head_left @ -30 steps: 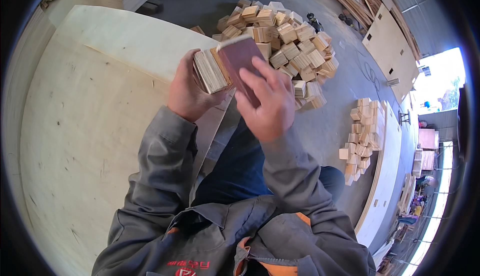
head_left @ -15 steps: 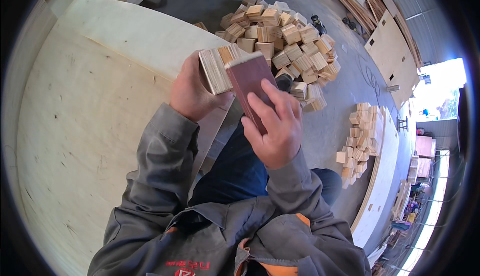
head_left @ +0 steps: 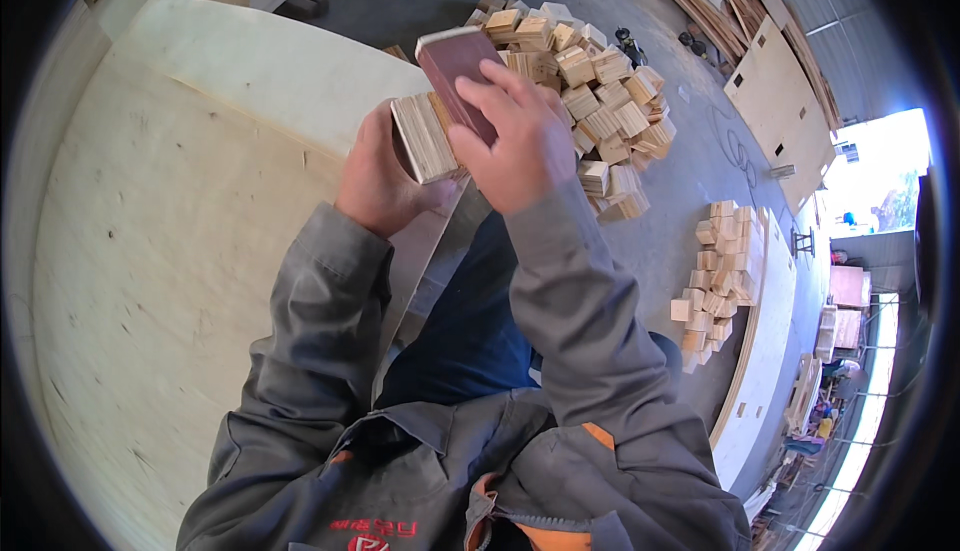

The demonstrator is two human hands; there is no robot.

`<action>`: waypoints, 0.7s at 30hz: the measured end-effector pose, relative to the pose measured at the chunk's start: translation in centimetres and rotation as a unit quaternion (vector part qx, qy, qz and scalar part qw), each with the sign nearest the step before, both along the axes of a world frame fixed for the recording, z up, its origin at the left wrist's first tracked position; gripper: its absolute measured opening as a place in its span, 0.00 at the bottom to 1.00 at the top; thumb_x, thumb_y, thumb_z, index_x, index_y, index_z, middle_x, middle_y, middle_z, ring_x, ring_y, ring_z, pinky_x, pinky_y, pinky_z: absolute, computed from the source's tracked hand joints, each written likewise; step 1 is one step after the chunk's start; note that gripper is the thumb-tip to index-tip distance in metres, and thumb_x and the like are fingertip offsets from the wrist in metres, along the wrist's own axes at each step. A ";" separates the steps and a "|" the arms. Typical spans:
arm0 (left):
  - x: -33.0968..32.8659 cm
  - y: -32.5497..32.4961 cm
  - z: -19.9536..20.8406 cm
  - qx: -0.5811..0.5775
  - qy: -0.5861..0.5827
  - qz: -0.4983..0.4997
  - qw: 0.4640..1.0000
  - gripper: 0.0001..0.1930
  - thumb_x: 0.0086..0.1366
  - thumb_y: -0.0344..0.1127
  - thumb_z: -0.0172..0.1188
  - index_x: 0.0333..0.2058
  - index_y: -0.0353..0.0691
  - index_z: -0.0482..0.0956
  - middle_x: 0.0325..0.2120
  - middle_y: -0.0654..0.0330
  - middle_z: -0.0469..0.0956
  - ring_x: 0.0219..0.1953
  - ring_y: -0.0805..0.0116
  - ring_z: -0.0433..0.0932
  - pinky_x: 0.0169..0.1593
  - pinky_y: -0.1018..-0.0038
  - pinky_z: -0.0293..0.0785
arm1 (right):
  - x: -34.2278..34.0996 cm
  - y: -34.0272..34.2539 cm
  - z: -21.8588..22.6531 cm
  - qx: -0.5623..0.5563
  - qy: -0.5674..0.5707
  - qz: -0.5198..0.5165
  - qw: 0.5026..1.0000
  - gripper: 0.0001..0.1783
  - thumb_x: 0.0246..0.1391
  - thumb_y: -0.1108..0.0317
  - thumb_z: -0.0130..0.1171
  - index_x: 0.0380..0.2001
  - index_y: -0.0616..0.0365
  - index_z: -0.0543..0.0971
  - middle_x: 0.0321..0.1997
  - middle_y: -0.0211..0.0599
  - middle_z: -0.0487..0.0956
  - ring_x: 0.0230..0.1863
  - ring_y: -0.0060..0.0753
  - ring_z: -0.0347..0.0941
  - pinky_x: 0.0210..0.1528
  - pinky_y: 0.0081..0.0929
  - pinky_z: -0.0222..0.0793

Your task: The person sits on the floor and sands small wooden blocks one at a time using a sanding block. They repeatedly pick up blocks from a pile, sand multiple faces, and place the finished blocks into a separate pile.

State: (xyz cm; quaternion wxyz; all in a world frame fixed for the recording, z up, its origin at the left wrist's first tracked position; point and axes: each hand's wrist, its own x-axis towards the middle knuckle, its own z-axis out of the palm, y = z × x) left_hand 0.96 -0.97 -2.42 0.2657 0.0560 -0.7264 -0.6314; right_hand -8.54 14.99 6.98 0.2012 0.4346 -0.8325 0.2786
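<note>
At the right edge of the plywood sheet (head_left: 200, 201), left hand (head_left: 378, 181) is gripping layered wooden block (head_left: 425, 141); just beyond that edge, right hand (head_left: 525, 139) is gripping reddish-brown bar (head_left: 453, 66), apparently touching the block.

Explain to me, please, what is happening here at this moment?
The person's left hand grips a pale, layered plywood block. The right hand holds a flat, reddish-brown rectangular block close over it; whether they touch is unclear. A big heap of pale wooden blocks lies beyond on the grey floor.
</note>
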 end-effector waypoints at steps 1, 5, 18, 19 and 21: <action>0.0 0.2 0.0 0.007 -0.004 0.002 1.000 0.47 0.46 0.32 0.86 0.64 0.34 0.71 0.56 0.45 0.81 0.60 0.49 0.83 0.63 0.58 0.80 | 0.9 1.0 -0.1 -0.004 0.002 0.011 1.000 0.26 0.51 0.64 0.77 0.56 0.47 0.90 0.67 0.39 0.83 0.61 0.53 0.79 0.67 0.50 0.74; 0.8 0.2 0.5 -0.047 -0.027 0.035 0.998 0.47 0.46 0.33 0.87 0.64 0.33 0.71 0.56 0.44 0.80 0.59 0.45 0.82 0.63 0.58 0.80 | 6.3 5.3 0.6 0.017 -0.011 0.039 0.999 0.29 0.47 0.68 0.79 0.56 0.48 0.89 0.69 0.38 0.82 0.62 0.50 0.77 0.66 0.50 0.74; 0.2 -0.2 0.2 -0.018 -0.039 -0.030 0.999 0.53 0.48 0.19 0.81 0.72 0.32 0.62 0.63 0.51 0.77 0.67 0.61 0.79 0.71 0.63 0.76 | -1.5 0.5 -0.6 -0.017 0.001 0.008 1.000 0.27 0.47 0.67 0.79 0.55 0.44 0.90 0.65 0.37 0.85 0.62 0.51 0.79 0.66 0.49 0.75; 0.2 -0.3 0.1 -0.026 -0.042 -0.031 0.998 0.53 0.48 0.19 0.81 0.72 0.32 0.61 0.63 0.51 0.77 0.67 0.61 0.79 0.71 0.63 0.76 | -1.4 0.6 -0.5 -0.016 0.000 0.010 1.000 0.27 0.47 0.67 0.79 0.55 0.45 0.90 0.65 0.37 0.84 0.62 0.51 0.79 0.66 0.49 0.75; 0.3 -0.3 0.2 -0.052 -0.053 -0.024 0.997 0.54 0.47 0.20 0.82 0.72 0.32 0.61 0.63 0.51 0.77 0.67 0.61 0.78 0.71 0.63 0.76 | -0.5 1.2 -0.2 -0.013 -0.002 0.017 1.000 0.27 0.48 0.67 0.79 0.55 0.46 0.90 0.66 0.37 0.84 0.62 0.52 0.78 0.67 0.49 0.74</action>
